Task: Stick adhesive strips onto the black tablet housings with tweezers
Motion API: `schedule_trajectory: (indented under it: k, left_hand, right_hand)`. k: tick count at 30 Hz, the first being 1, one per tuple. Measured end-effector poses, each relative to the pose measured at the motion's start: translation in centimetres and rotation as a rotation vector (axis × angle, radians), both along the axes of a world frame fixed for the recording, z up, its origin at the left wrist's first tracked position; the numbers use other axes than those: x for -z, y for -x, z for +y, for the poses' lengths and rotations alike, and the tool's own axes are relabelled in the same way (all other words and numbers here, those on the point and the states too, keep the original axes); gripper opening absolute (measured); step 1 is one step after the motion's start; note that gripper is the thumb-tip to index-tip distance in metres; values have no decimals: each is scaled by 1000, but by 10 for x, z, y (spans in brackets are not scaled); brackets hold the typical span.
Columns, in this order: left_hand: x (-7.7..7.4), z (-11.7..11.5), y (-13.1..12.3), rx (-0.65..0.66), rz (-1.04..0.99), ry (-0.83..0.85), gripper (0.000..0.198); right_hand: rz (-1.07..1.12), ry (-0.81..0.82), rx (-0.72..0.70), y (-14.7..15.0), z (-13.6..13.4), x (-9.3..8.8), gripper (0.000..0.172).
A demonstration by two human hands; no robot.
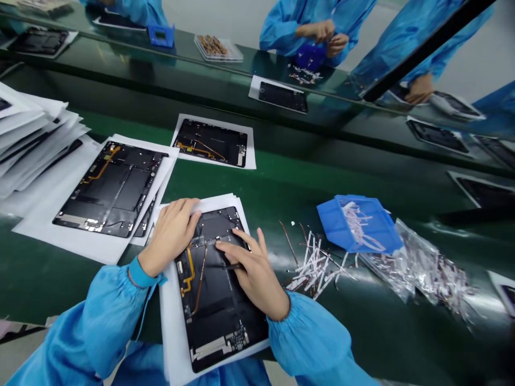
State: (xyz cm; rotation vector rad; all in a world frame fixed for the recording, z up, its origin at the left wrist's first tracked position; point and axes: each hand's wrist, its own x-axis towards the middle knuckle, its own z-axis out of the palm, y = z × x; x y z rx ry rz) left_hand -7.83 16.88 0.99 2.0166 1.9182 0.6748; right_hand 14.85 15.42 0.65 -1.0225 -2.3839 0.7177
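A black tablet back housing [241, 300] lies on white sheets in front of me, with an orange flex cable [188, 273] and a thin brown strip [201, 276] on its inner face. My left hand [171, 233] is closed at its upper left edge, thumb towards the inside; its fingertips are partly hidden. Over the middle of the housing, my right hand [257, 271] presses its index fingertip near a connector strip, other fingers spread. A dark, slim tool like tweezers [230, 266] sticks out from under that hand, gripped in it.
More housings on white sheets lie left [112, 187] and beyond [213, 142]. A paper-interleaved stack [36, 139] stands far left. To the right are loose white-and-brown strips [314, 262], a blue bin [333, 225] and plastic bags [430, 262]. Co-workers' hands [322, 35] work beyond a dark post [426, 48].
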Motion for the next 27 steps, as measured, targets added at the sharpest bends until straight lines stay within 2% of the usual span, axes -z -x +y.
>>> schedule_trajectory:
  k: [4, 7, 10, 13, 16, 19, 23, 27]
  left_hand:
    - [5, 6, 4, -46, 37, 16, 36]
    - [5, 9, 7, -57, 50, 28, 37]
    - [4, 9, 9, -30, 53, 47, 36]
    - [2, 9, 10, -17, 49, 59, 34]
    - [2, 10, 11, -29, 38, 60, 28]
    - [4, 13, 12, -48, 21, 49, 20]
    - [4, 16, 15, -53, -11, 17, 16]
    - [-2, 14, 15, -17, -27, -45, 15]
  right_hand:
    - [21, 55, 22, 1, 5, 3, 42]
    - [22, 11, 37, -9, 2, -8, 35]
    - [-5, -88, -8, -30, -20, -28, 37]
    - [-102, -166, -145, -54, -54, -40, 44]
    - [-218, -306, -231, -66, -80, -34, 46]
    - [-244, -435, -203, -66, -89, -21, 38]
    - [-210, -492, -201, -58, -80, -11, 29]
    - [-171, -486, -200, -45, -59, -8, 25]
